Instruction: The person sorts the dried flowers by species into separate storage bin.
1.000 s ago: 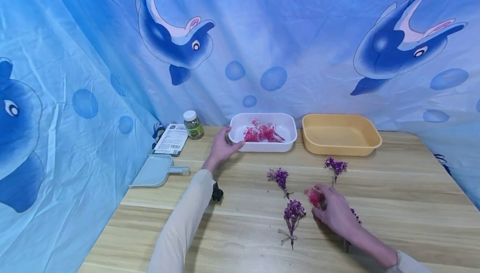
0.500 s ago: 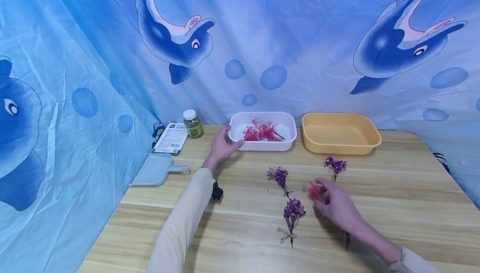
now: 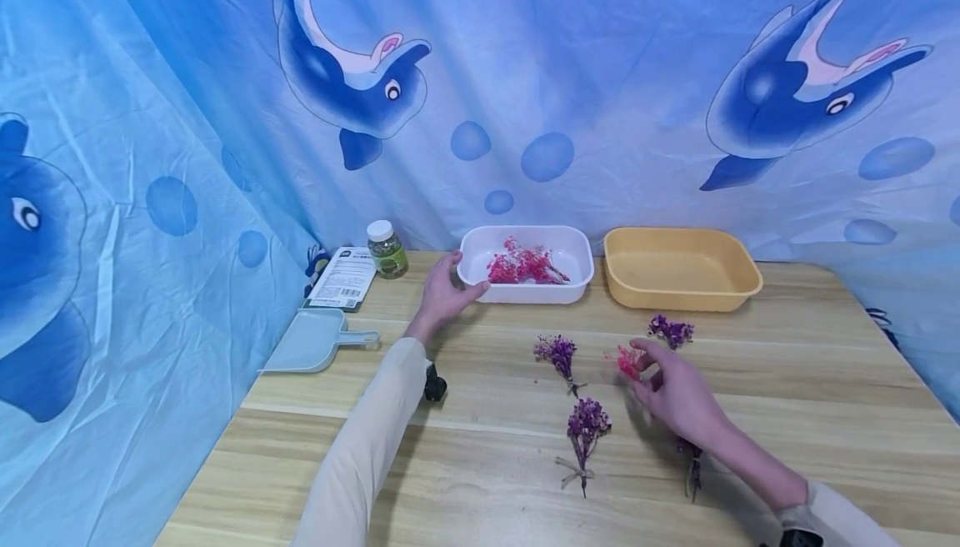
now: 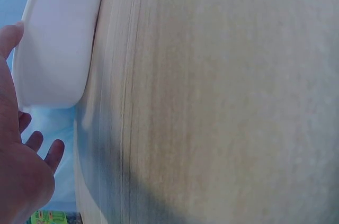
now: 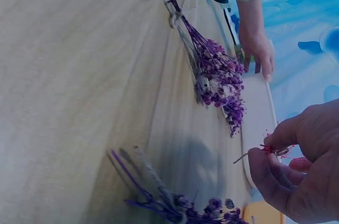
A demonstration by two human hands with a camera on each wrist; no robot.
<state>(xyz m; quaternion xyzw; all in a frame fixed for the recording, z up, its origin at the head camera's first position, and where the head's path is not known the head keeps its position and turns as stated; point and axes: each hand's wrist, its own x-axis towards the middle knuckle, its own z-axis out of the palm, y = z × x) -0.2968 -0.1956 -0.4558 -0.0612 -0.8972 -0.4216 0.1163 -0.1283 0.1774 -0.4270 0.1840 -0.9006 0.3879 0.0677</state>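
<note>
My left hand [image 3: 444, 290] rests at the left end of a white plastic basin [image 3: 525, 293], thumb against its rim. In the left wrist view, the other visible fingers spread loosely beside the basin wall [image 4: 58, 49]. Inside the basin lie pink dried flowers [image 3: 525, 263]. Between thumb and fingertips, my right hand [image 3: 678, 393] pinches a small bunch of pink dried flowers [image 3: 624, 362] above the table. Near it lie purple dried-flower bunches, one [image 3: 557, 355] to the left, another [image 3: 587, 422] nearer me, one [image 3: 671, 331] behind the hand, one [image 3: 692, 459] partly under the wrist.
A yellow basin [image 3: 682, 301] stands right of the white one. At the left are a lidded jar [image 3: 387, 255], a printed packet [image 3: 343, 278] and a light blue dustpan [image 3: 307, 343]. A dolphin-print curtain [image 3: 600, 72] hangs behind the wooden table [image 3: 480, 464].
My right hand has lifted and moved away from me with the pink flowers, uncovering more of the purple bunch beneath the wrist. The left hand stays at the white basin.
</note>
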